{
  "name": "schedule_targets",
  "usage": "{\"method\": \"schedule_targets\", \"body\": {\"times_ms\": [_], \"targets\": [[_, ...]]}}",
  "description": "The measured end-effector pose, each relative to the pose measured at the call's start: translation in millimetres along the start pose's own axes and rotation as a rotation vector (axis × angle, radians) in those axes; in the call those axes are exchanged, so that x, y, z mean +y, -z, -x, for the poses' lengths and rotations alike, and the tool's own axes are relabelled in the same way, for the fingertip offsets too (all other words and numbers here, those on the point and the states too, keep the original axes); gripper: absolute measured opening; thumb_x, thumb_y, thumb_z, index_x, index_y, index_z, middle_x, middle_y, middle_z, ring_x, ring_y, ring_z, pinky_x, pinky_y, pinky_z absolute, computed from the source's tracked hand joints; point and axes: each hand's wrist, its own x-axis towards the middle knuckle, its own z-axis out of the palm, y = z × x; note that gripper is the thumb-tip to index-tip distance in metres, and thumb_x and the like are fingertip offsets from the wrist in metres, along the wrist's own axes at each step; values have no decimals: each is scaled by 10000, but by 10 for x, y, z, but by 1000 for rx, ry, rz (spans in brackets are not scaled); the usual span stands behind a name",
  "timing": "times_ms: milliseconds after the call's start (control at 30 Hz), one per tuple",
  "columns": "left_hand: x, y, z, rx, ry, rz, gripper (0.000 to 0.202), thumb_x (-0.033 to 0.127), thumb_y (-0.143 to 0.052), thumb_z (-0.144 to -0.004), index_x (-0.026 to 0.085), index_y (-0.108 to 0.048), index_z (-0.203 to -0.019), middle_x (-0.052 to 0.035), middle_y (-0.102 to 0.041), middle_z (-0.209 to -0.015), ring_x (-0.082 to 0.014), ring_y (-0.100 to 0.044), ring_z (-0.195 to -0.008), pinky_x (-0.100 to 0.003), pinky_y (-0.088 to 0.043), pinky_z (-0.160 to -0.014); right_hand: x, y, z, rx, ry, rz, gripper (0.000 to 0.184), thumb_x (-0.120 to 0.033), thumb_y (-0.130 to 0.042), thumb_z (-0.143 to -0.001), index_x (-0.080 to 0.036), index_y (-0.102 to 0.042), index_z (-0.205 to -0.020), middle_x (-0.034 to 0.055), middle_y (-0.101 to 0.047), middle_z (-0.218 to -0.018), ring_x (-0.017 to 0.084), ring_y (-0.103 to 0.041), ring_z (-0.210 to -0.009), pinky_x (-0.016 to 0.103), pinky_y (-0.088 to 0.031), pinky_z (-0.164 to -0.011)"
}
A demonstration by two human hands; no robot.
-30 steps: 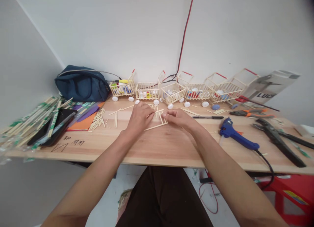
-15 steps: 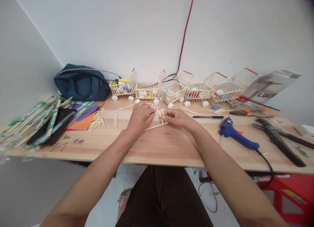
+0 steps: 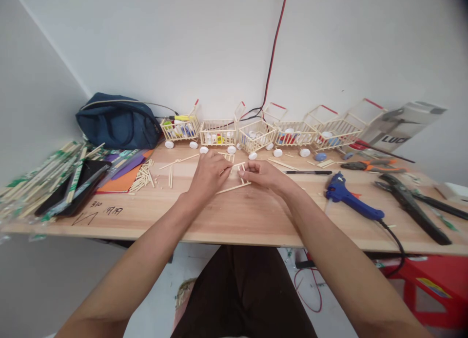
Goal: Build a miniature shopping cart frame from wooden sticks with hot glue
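Both hands rest at the middle of the wooden table (image 3: 234, 221). Between them lies a small ladder-like frame of thin wooden sticks (image 3: 234, 187), partly covered by my fingers. My left hand (image 3: 210, 172) is closed, thumb and forefinger pinching the frame's upper left end. On the right end, my right hand (image 3: 260, 173) is closed with its thumb by the short crosspieces. A second small stick lattice (image 3: 229, 157) shows just behind my left fingers. Beyond my hands stands a row of miniature stick shopping carts (image 3: 218, 132) with white or blue wheels and red handles.
To the right lie a blue glue gun (image 3: 353, 201), a black pen (image 3: 309, 172), orange-handled pliers (image 3: 369, 166) and a black-handled cutter (image 3: 417, 208). Cut sticks (image 3: 144, 176), orange paper (image 3: 120, 181), bagged sticks (image 3: 40, 174) and a blue bag (image 3: 119, 122) are on the left.
The view has shifted slightly. Both hands keep their hold on the stick frame, with only a slight change at the right fingers and crosspieces.
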Motion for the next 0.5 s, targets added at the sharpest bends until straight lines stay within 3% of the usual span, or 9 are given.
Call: {"method": "schedule_targets", "body": {"times_ms": [233, 500], "targets": [[2, 0, 8, -6, 0, 1, 175, 214, -566, -913, 199, -735, -871, -58, -713, -820, -232, -563, -883, -393, -399, -781, 2, 2, 12, -13, -6, 24, 442, -597, -704, -701, -180, -555, -708, -43, -456, -640, 103, -363, -587, 275, -222, -574], [7, 3, 8, -26, -6, 0, 168, 213, -573, -912, 195, -734, -870, -56, -718, -825, -231, -566, -885, -390, -394, -780, 66, 20, -8, -13, -19, 60, 402, -556, -701, -737, -171, -590, -723, -40, -477, -633, 101, -374, -587, 264, -231, -560]]}}
